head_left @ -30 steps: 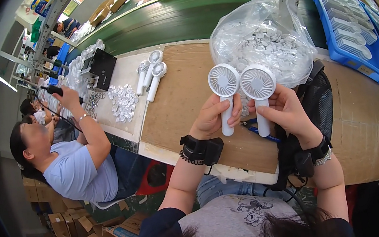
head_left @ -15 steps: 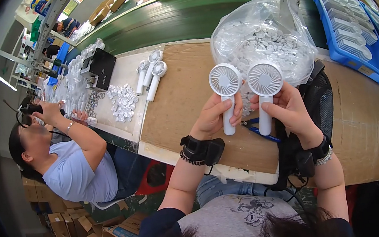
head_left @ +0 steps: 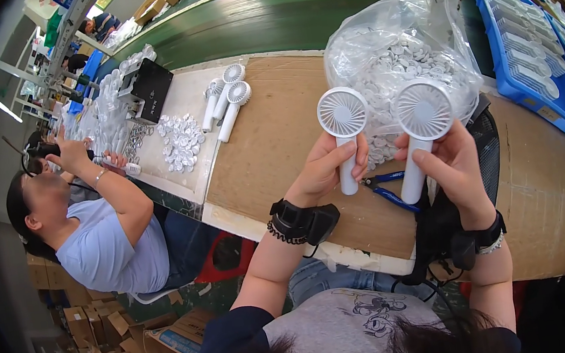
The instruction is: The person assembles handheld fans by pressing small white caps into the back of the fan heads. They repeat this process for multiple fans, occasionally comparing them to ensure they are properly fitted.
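Observation:
My left hand [head_left: 329, 168] is closed round the handle of a white handheld fan [head_left: 342, 114], its round grille up. A second white handheld fan [head_left: 424, 111] stands upright, slightly tilted, in my right hand [head_left: 456, 163], thumb on the handle just below the grille. The two fans are side by side and apart, above the cardboard-covered bench [head_left: 276, 121]. Behind them sits a clear plastic bag [head_left: 402, 56] full of small white round parts. Blue-handled pliers [head_left: 392, 195] lie below and between the fans, partly hidden by the right one.
Several more fans [head_left: 226, 106] lie at the left, next to a pile of small white parts [head_left: 181, 142] and a black box [head_left: 149, 90]. A blue crate [head_left: 538, 85] of white parts stands right. A co-worker [head_left: 109, 229] sits left. A green conveyor [head_left: 242, 22] runs behind.
The two fans have moved farther apart. My right hand has shifted right, and its fan now tilts with the handle toward the lower left. The pliers show more between them.

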Demonstrator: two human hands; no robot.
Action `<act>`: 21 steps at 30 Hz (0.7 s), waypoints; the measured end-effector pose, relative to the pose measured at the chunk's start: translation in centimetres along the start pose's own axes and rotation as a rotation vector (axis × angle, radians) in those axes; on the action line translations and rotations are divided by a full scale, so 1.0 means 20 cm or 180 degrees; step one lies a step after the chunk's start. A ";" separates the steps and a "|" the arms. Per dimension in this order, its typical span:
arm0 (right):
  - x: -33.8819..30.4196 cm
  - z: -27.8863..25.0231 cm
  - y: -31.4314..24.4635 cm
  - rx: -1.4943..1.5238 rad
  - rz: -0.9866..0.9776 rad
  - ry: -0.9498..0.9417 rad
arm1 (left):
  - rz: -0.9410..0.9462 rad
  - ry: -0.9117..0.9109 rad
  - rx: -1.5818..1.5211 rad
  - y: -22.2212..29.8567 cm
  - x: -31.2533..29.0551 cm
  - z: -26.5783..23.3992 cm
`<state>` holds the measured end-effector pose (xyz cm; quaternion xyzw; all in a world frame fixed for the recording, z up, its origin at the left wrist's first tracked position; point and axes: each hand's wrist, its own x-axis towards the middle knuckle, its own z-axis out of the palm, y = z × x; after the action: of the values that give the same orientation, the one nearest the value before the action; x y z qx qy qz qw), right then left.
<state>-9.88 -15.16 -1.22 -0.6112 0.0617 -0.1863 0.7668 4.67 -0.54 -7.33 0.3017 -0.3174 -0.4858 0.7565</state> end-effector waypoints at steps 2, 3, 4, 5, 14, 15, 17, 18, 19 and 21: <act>0.00 -0.01 -0.03 -0.0093 -0.0064 0.0024 | 0.0007 -0.0033 0.0029 0.00 0.00 0.01; 0.00 -0.03 -0.05 -0.0178 -0.0148 0.0068 | 0.0025 -0.0023 0.0021 0.00 0.00 0.00; 0.00 -0.05 -0.06 -0.0261 -0.0233 0.0111 | 0.0010 -0.0044 0.0036 -0.01 0.00 0.00; 0.01 -0.07 -0.06 -0.0268 -0.0228 0.0091 | -0.0005 -0.0064 0.0054 -0.01 -0.01 -0.01; 0.10 -0.25 -0.02 -0.1377 -0.0255 0.0663 | -0.0025 -0.0094 0.0158 -0.03 0.00 0.00; 0.10 -0.26 -0.02 -0.1532 -0.0244 0.0777 | -0.0001 -0.0121 0.0137 -0.03 0.00 0.00; 0.10 -0.29 -0.02 -0.1765 -0.0249 0.0903 | -0.0044 -0.0059 0.0146 -0.03 -0.01 0.00; 0.11 -0.31 -0.01 -0.2139 -0.0138 0.0788 | -0.0059 -0.0038 0.0137 -0.03 -0.01 0.00; 0.11 -0.33 0.01 -0.2514 -0.0021 0.0677 | -0.0021 -0.0091 0.0084 -0.03 -0.01 0.01; 0.11 -0.35 -0.01 -0.2979 0.0097 0.0588 | -0.0133 -0.0052 0.0203 -0.03 -0.01 0.02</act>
<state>-10.14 -22.40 -2.54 -0.8708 0.2158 -0.1807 0.4031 4.01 -0.68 -7.58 0.3282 -0.3325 -0.4935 0.7336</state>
